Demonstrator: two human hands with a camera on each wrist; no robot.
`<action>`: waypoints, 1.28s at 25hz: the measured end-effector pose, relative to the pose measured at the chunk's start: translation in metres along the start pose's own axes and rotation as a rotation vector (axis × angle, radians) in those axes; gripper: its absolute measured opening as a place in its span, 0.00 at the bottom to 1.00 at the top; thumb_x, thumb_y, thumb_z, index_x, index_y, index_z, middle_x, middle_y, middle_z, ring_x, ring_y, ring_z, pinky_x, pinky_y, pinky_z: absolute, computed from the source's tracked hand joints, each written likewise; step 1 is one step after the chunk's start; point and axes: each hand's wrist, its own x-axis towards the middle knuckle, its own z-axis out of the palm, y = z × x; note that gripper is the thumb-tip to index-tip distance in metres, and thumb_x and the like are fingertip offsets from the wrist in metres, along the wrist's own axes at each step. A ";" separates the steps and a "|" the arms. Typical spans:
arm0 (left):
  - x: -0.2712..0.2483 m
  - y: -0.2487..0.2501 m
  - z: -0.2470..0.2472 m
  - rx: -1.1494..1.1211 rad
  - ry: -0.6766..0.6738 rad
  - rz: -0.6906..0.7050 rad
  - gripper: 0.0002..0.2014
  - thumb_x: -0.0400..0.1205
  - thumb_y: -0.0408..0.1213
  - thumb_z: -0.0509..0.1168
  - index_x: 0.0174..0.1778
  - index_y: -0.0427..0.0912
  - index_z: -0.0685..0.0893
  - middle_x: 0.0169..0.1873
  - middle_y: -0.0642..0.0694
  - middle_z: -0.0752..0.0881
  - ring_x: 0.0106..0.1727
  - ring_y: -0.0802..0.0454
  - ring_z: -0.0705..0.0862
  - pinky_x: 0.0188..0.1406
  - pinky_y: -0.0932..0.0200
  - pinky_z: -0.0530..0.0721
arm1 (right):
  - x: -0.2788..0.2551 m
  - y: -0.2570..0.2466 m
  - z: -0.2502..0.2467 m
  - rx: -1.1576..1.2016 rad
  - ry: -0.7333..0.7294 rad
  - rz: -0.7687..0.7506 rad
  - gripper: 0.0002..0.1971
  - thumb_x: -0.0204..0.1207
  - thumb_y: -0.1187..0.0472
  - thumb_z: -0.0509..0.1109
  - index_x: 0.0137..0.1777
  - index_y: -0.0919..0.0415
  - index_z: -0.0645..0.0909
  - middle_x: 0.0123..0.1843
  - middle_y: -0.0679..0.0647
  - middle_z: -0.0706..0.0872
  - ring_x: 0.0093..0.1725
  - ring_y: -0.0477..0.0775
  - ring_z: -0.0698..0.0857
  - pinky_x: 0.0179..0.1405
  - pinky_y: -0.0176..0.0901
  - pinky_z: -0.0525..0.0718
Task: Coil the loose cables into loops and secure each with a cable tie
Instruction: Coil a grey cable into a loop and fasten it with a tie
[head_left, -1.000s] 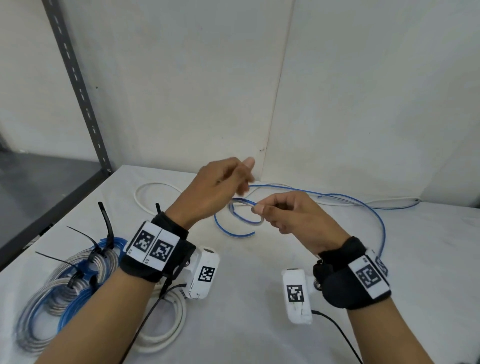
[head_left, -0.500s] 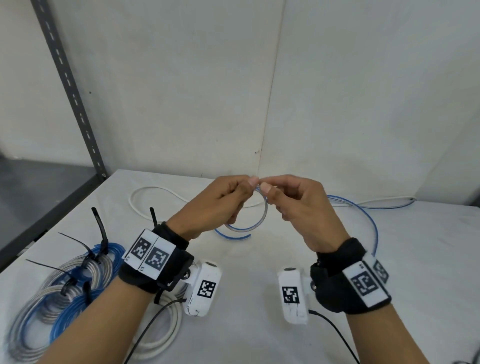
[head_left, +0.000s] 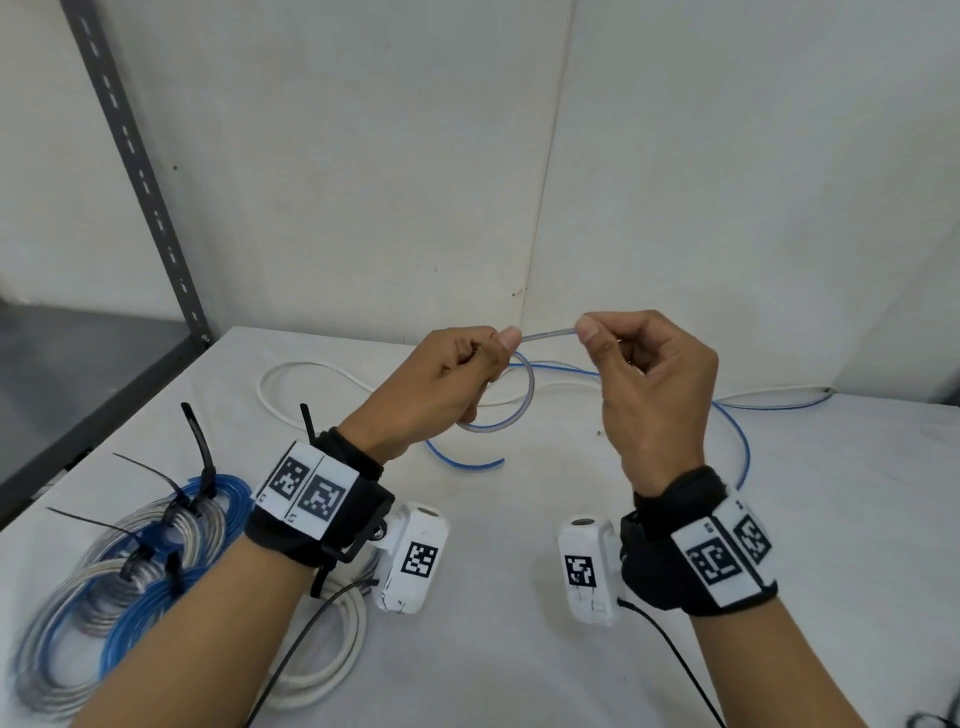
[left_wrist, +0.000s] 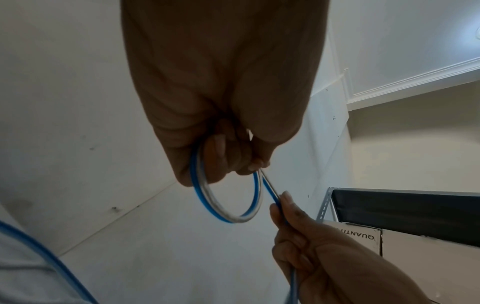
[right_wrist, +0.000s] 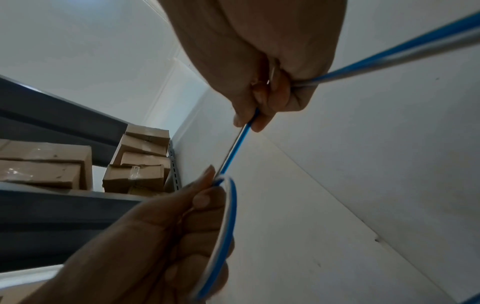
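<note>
The only legible writing is upside-down "QUANTI" on a cardboard box (left_wrist: 363, 238) in the left wrist view. Above the white table (head_left: 519, 649), the left hand (head_left: 447, 379) pinches a small round loop of the glossy blue-and-clear cable (head_left: 524, 395), and the right hand (head_left: 654, 384) pinches the short straight stretch running from it, the rest trailing on the tabletop. At the left lie finished coils (head_left: 130, 561) bound with black cable ties (head_left: 200, 452), beside a smooth white cable (head_left: 311, 369).
</note>
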 end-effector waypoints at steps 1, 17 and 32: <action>-0.001 -0.001 -0.002 0.000 -0.001 -0.005 0.24 0.92 0.50 0.57 0.35 0.38 0.65 0.26 0.53 0.60 0.25 0.53 0.60 0.26 0.64 0.67 | 0.001 0.002 -0.001 0.018 0.021 0.005 0.03 0.78 0.63 0.78 0.44 0.56 0.90 0.36 0.51 0.90 0.34 0.43 0.83 0.38 0.33 0.81; 0.003 0.006 0.012 -0.547 0.232 -0.046 0.19 0.94 0.42 0.53 0.42 0.36 0.80 0.24 0.46 0.71 0.26 0.50 0.77 0.47 0.51 0.88 | -0.015 0.000 0.016 0.207 -0.180 0.116 0.05 0.75 0.68 0.80 0.43 0.61 0.87 0.43 0.62 0.93 0.41 0.58 0.92 0.40 0.36 0.84; -0.010 0.023 -0.026 -0.304 0.174 0.008 0.10 0.81 0.34 0.70 0.54 0.32 0.89 0.40 0.37 0.93 0.43 0.43 0.94 0.45 0.51 0.93 | 0.002 -0.005 -0.010 0.138 -0.297 0.079 0.01 0.80 0.66 0.75 0.49 0.61 0.87 0.43 0.57 0.94 0.31 0.50 0.83 0.26 0.39 0.75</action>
